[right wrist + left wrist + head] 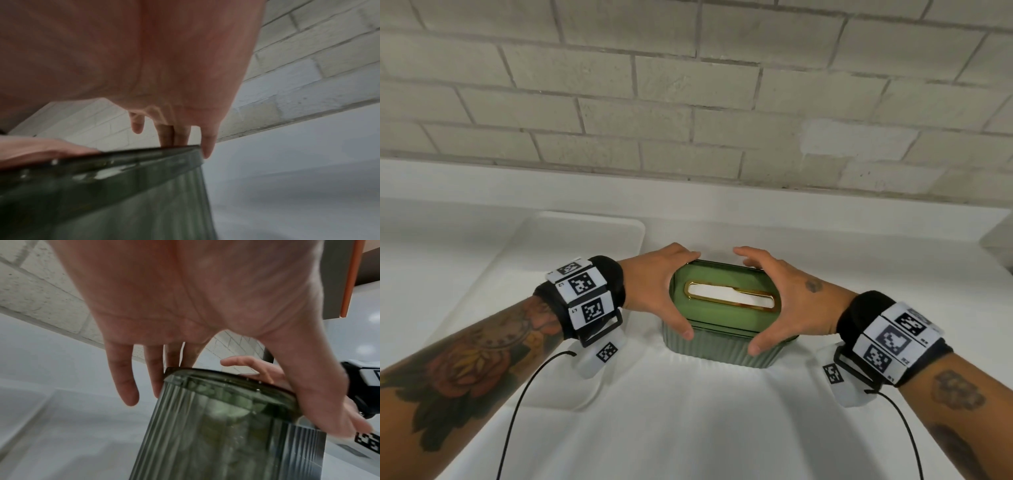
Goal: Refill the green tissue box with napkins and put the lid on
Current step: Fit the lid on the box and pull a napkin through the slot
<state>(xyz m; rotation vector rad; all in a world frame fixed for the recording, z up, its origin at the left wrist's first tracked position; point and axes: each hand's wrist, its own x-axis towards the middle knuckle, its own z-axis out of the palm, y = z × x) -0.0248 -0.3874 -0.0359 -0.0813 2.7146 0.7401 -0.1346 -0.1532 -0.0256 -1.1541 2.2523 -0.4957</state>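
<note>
The green tissue box (722, 347), ribbed on its sides, stands on the white counter in front of me. Its lid (722, 272) sits on top, and white napkins (729, 296) show through the gold-rimmed slot. My left hand (657, 287) grips the lid's left end, thumb at the front edge and fingers over the back edge. My right hand (796, 301) grips the right end the same way. The left wrist view shows the lid rim (226, 386) on the box (205, 443) under my left hand (185, 305). The right wrist view shows my right hand (144, 56) with its fingertips at the lid rim (123, 162).
A white tray (585, 222) lies on the counter (722, 428) to the left, partly under my left forearm. A grey brick wall (688, 85) rises behind a white ledge. Thin black cables hang from both wrist bands.
</note>
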